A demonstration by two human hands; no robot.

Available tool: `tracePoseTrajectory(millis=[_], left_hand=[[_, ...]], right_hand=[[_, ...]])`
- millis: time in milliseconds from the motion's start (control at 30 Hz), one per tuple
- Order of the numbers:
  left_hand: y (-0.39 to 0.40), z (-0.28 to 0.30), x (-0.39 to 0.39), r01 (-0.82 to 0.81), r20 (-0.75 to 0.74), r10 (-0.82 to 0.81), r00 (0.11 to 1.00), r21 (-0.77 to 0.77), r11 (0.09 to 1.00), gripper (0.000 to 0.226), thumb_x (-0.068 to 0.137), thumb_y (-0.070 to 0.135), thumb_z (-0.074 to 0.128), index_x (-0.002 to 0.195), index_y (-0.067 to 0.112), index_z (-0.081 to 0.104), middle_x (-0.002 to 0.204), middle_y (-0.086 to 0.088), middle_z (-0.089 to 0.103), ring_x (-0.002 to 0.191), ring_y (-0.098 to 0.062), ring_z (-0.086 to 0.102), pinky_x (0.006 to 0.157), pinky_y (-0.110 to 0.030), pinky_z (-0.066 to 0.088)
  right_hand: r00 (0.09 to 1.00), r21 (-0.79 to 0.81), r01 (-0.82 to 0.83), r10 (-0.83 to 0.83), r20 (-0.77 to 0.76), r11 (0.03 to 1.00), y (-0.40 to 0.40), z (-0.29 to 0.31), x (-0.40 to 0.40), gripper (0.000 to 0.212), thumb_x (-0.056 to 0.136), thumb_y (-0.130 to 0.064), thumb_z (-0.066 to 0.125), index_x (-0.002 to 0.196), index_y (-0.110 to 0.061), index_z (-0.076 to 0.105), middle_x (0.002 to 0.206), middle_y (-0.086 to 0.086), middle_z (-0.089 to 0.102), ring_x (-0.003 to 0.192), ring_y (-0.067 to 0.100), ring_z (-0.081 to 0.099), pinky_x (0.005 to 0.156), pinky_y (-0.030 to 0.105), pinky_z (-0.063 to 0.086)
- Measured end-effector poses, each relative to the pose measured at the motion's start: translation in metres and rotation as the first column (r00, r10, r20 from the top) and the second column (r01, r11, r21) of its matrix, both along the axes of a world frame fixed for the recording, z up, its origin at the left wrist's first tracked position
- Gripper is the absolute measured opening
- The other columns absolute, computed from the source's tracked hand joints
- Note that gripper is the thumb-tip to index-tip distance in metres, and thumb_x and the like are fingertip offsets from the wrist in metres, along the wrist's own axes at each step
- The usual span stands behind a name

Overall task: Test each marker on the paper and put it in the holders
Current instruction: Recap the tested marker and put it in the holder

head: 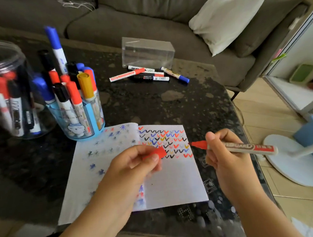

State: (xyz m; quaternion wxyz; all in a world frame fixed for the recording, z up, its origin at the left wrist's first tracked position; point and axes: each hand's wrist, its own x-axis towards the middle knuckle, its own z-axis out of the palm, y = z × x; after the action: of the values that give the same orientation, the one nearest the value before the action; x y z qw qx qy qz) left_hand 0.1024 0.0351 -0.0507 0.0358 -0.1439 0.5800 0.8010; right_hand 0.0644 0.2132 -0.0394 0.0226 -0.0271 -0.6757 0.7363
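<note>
Red marker (pixel 233 147) in my right hand (pixel 227 156), uncapped, long axis running 9-to-3, tip at 9 just off the paper's (pixel 175 181) right edge. Left hand (pixel 136 162) pinches the red cap (pixel 159 153) over the page, just beside the tip at its 9. I judge capping comes next; the two close along that axis. Blue holder (pixel 89 123) and clear jar (pixel 5 92) sit at 10, full. Untested markers (pixel 149 75) lie at 12 by a clear box (pixel 147 52). Dark speckled worktop (pixel 151 104); grey sofa (pixel 145 17) beyond.
</note>
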Motion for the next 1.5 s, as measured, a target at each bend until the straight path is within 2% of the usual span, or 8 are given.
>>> tracePoseTrajectory(millis=[133, 467, 700, 833, 1067, 1200, 1400, 1500], left_hand=[[-0.008, 0.013, 0.013, 0.021, -0.007, -0.020, 1.000, 0.206, 0.978, 0.014, 0.058, 0.014, 0.064, 0.066, 0.015, 0.076, 0.070, -0.010, 0.070, 0.067, -0.016, 0.068, 0.071, -0.027, 0.059], [-0.022, 0.027, 0.037, 0.174, -0.102, -0.157, 0.982, 0.188, 0.967, 0.018, 0.061, 0.017, 0.064, 0.073, 0.016, 0.076, 0.073, -0.010, 0.071, 0.070, -0.018, 0.068, 0.073, -0.024, 0.057], [-0.036, 0.027, 0.043, 0.216, -0.193, -0.278, 0.941, -0.291, 0.932, 0.014, 0.085, 0.020, 0.057, 0.095, 0.019, 0.067, 0.071, 0.005, 0.070, 0.068, -0.004, 0.065, 0.067, -0.013, 0.047], [-0.047, 0.027, 0.045, 0.191, -0.194, -0.331, 0.924, -0.514, 0.836, 0.018, 0.089, 0.034, 0.048, 0.085, 0.024, 0.062, 0.066, 0.012, 0.062, 0.066, 0.000, 0.059, 0.066, -0.010, 0.044], [-0.055, 0.030, 0.051, 0.181, -0.237, -0.347, 0.907, -0.523, 0.833, 0.031, 0.081, 0.045, 0.040, 0.076, 0.018, 0.055, 0.057, 0.012, 0.056, 0.057, -0.002, 0.052, 0.061, -0.010, 0.041], [-0.058, 0.026, 0.049, 0.175, -0.243, -0.339, 0.909, -0.516, 0.839, 0.030, 0.082, 0.044, 0.041, 0.077, 0.019, 0.057, 0.058, 0.006, 0.058, 0.056, -0.001, 0.051, 0.064, -0.010, 0.041], [-0.063, 0.032, 0.048, 0.157, -0.240, -0.309, 0.920, -0.496, 0.854, 0.027, 0.080, 0.043, 0.048, 0.077, 0.019, 0.060, 0.059, 0.004, 0.061, 0.054, -0.001, 0.052, 0.059, -0.010, 0.043], [-0.071, 0.031, 0.041, 0.110, -0.231, -0.283, 0.931, -0.561, 0.820, 0.011, 0.085, 0.031, 0.058, 0.082, 0.025, 0.066, 0.068, 0.008, 0.066, 0.062, -0.004, 0.060, 0.063, -0.017, 0.049]], right_hand=[[0.986, -0.056, -0.125, 0.117, -0.118, 0.991, -0.021, 0.025, 0.025, 0.036, 0.072, -0.037, 0.069, 0.054, -0.019, 0.044, 0.050, 0.000, 0.035, 0.047, 0.013, 0.025, 0.048, 0.030, 0.019], [0.984, 0.164, -0.124, 0.142, -0.105, 0.979, -0.047, 0.043, 0.043, 0.028, 0.075, -0.021, 0.057, 0.048, -0.022, 0.049, 0.044, -0.010, 0.045, 0.044, 0.005, 0.035, 0.047, 0.017, 0.028], [0.940, 0.310, -0.339, 0.336, 0.064, 0.888, -0.056, 0.042, 0.045, 0.025, 0.069, -0.038, 0.067, 0.062, -0.014, 0.064, 0.050, -0.001, 0.054, 0.048, 0.010, 0.042, 0.048, 0.021, 0.034], [0.977, 0.143, -0.213, 0.210, 0.040, 0.966, -0.053, 0.046, 0.044, 0.037, 0.068, -0.046, 0.065, 0.065, -0.009, 0.066, 0.044, 0.002, 0.037, 0.043, 0.012, 0.028, 0.045, 0.023, 0.021], [0.999, -0.016, -0.012, 0.011, -0.051, 1.000, -0.059, 0.050, 0.048, 0.039, 0.089, -0.015, 0.044, 0.061, -0.013, 0.017, 0.050, 0.004, 0.014, 0.046, 0.016, 0.011, 0.048, 0.035, 0.011], [0.999, -0.049, 0.010, -0.012, -0.046, 0.999, -0.070, 0.044, 0.052, 0.043, 0.093, 0.001, 0.035, 0.060, -0.017, 0.014, 0.052, 0.006, 0.010, 0.048, 0.017, 0.008, 0.048, 0.033, 0.010], [0.997, -0.083, -0.030, 0.036, 0.072, 0.996, -0.072, 0.039, 0.045, 0.040, 0.094, -0.005, 0.037, 0.063, -0.015, 0.015, 0.050, 0.003, 0.016, 0.051, 0.017, 0.010, 0.050, 0.032, 0.014], [0.985, 0.006, -0.096, 0.094, 0.146, 0.995, -0.063, 0.027, 0.038, 0.035, 0.093, -0.015, 0.050, 0.061, -0.010, 0.037, 0.053, 0.005, 0.035, 0.052, 0.016, 0.027, 0.054, 0.029, 0.025]])
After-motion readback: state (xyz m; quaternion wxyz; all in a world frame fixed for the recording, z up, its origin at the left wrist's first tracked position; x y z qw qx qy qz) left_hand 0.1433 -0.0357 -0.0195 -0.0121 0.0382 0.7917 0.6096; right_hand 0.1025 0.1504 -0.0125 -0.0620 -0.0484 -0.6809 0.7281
